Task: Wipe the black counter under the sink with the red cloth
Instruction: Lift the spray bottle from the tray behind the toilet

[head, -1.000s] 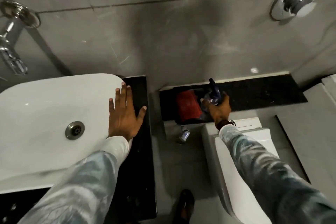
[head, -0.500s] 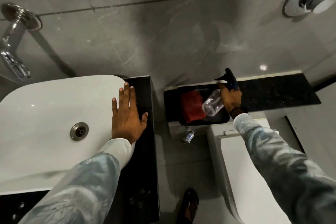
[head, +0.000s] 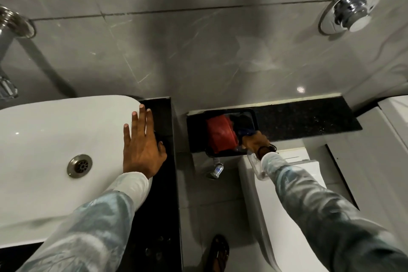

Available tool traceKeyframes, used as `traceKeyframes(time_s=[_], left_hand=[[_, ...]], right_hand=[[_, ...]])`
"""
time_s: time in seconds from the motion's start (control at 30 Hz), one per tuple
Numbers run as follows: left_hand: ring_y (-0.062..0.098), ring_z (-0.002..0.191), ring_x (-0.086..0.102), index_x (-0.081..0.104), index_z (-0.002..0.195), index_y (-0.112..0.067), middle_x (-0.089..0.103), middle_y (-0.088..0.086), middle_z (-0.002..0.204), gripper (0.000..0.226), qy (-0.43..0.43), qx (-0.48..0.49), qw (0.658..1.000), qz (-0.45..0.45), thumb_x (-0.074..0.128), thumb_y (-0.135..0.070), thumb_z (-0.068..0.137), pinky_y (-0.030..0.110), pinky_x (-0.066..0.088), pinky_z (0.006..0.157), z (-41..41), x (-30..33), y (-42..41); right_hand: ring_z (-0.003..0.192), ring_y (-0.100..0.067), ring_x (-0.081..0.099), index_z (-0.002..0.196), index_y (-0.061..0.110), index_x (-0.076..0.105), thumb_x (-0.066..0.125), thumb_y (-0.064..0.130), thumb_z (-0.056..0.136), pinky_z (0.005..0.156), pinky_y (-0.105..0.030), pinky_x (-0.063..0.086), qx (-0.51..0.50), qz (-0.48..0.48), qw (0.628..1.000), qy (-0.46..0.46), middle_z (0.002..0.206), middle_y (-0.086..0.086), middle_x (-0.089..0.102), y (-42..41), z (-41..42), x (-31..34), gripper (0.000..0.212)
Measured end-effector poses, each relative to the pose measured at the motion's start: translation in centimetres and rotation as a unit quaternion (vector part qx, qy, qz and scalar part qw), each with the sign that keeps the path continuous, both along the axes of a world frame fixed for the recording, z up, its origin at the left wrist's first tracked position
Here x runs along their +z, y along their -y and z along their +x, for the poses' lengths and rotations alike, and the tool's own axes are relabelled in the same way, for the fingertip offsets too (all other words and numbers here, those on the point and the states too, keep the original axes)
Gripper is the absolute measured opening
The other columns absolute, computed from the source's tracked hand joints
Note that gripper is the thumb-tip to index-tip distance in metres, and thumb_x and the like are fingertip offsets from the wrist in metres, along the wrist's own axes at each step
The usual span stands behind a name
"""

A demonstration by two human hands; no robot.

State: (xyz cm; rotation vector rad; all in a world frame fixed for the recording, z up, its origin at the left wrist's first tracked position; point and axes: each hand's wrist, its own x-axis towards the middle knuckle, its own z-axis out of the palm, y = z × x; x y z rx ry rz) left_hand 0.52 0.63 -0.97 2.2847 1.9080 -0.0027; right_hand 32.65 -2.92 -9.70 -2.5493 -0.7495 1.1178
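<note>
The red cloth point(head: 220, 137) lies folded in a black tray point(head: 254, 117) on a black ledge behind the toilet. My right hand point(head: 256, 142) is at the tray's near right corner, shut on a clear spray bottle point(head: 256, 165). The bottle's blue head points into the tray beside the cloth and its body lies back along my wrist. My left hand point(head: 143, 146) rests flat, fingers spread, across the right rim of the white sink point(head: 55, 134) and the black counter point(head: 170, 194) beside it.
A chrome tap point(head: 8, 55) juts from the grey tiled wall at the left, and a round flush button point(head: 351, 9) sits at the upper right. The white toilet cistern point(head: 293, 163) is under my right arm. A sandalled foot point(head: 218, 252) stands on the floor below.
My right hand had lifted the spray bottle above the ledge; now it has come down to the tray's near edge with the bottle turned head-first. The left hand stayed put.
</note>
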Motion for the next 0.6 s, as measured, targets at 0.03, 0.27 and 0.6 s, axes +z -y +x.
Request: traceKeyframes(time_s=[0.03, 0.27, 0.6], left_hand=[[0.028, 0.159, -0.011, -0.007, 0.161, -0.013, -0.020, 0.005, 0.170, 0.090, 0.003, 0.000, 1.000, 0.000, 0.051, -0.035, 0.096, 0.050, 0.006, 0.130, 0.0, 0.0, 0.0], [0.028, 0.159, -0.010, -0.005, 0.161, -0.012, -0.019, 0.006, 0.171, 0.092, 0.010, 0.002, 1.000, -0.001, 0.054, -0.030, 0.094, 0.050, 0.005, 0.130, 0.0, 0.1, 0.2], [0.027, 0.159, -0.012, -0.006, 0.161, -0.014, -0.020, 0.005, 0.170, 0.094, 0.021, 0.006, 1.000, -0.011, 0.056, -0.028, 0.092, 0.050, 0.004, 0.130, 0.1, 0.5, 0.2]], right_hand=[[0.134, -0.041, 0.057, 0.140, 0.010, 0.062, 0.061, 0.028, 0.093, 0.114, -0.048, 0.045, 0.012, -0.015, 1.000, 0.005, 0.143, -0.022, 0.061, 0.0, -0.2, -0.1, 0.051], [0.135, -0.037, 0.055, 0.141, 0.008, 0.058, 0.062, 0.039, 0.093, 0.111, -0.046, 0.045, 0.006, -0.052, 0.997, 0.049, 0.146, -0.019, 0.057, 1.2, -1.2, -1.0, 0.057], [0.130, -0.037, 0.059, 0.138, 0.004, 0.059, 0.060, 0.033, 0.094, 0.106, -0.045, 0.048, 0.006, -0.048, 0.997, 0.064, 0.140, -0.020, 0.061, 2.0, -0.6, -1.2, 0.053]])
